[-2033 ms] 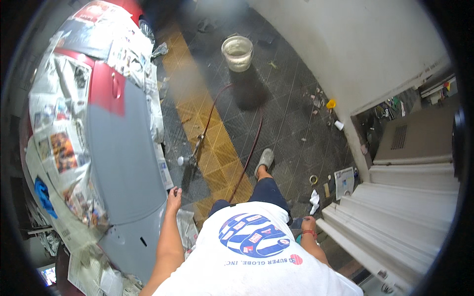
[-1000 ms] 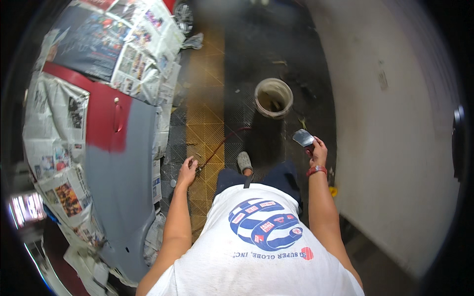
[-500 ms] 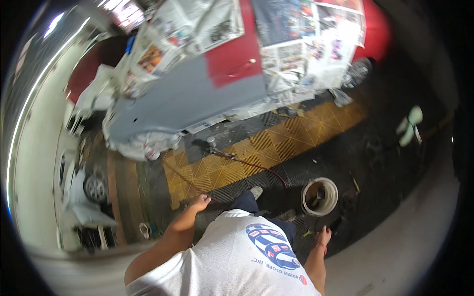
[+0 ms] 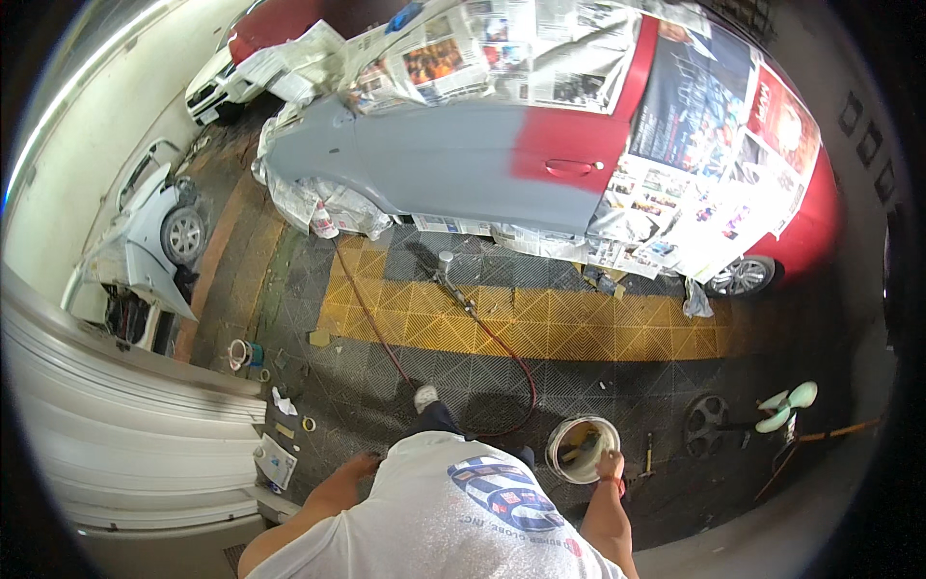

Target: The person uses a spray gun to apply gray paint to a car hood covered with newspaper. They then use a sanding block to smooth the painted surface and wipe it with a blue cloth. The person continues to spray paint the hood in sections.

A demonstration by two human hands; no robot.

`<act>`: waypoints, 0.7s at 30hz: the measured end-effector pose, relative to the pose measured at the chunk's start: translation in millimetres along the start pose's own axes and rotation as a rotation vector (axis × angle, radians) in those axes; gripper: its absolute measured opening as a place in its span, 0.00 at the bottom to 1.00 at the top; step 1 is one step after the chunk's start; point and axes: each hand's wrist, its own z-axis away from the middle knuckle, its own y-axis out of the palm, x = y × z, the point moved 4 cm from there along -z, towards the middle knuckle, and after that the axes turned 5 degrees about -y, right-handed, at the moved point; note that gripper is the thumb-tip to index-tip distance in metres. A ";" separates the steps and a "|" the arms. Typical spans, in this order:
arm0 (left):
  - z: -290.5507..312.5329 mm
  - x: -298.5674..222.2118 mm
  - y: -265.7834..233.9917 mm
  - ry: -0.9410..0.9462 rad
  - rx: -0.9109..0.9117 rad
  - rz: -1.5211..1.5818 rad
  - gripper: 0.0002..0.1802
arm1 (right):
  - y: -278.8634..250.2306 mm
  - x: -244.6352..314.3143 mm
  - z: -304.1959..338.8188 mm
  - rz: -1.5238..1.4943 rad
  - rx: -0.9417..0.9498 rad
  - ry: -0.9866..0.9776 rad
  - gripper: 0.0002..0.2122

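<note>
My right hand (image 4: 610, 466) hangs over the right side of a round white bucket (image 4: 569, 473), its fingers loosely bent with nothing visible in them; whether it touches the rim I cannot tell. Some dark and tan items lie inside the bucket. Low beside my body is my left hand (image 4: 365, 465), in shadow, its fingers too dark to read. Ahead stands a car with a grey front fender and door (image 4: 453, 169), red paint (image 4: 559, 145) around the door handle, and newspaper masking (image 4: 540, 53). On the floor rests what looks like a spray gun (image 4: 449, 275) with a reddish hose (image 4: 526, 372).
A yellow band of floor tiles (image 4: 540, 318) runs along the car. To the right are a wheel cover (image 4: 707, 425), a pale green fan (image 4: 786, 407) and a hammer-like tool (image 4: 648, 454). A paint can (image 4: 241, 354), tape roll (image 4: 309, 424) and white car parts (image 4: 145, 261) lie left.
My view has turned and shifted, so the car sits further right and more level. My left hand has dropped back toward my body; my right hand now appears against the bucket's right side.
</note>
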 end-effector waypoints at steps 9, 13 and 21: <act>-67.7 -89.6 -120.8 0.411 0.071 -0.426 0.30 | -80.9 230.7 -143.3 -0.740 -0.068 0.328 0.17; -104.1 -60.9 -211.1 0.534 -0.001 -0.164 0.33 | -73.0 332.4 -169.5 -0.767 0.098 0.322 0.11; -150.4 21.5 -350.1 0.118 -0.115 0.820 0.32 | -123.0 521.3 -341.9 -0.647 -0.097 0.029 0.09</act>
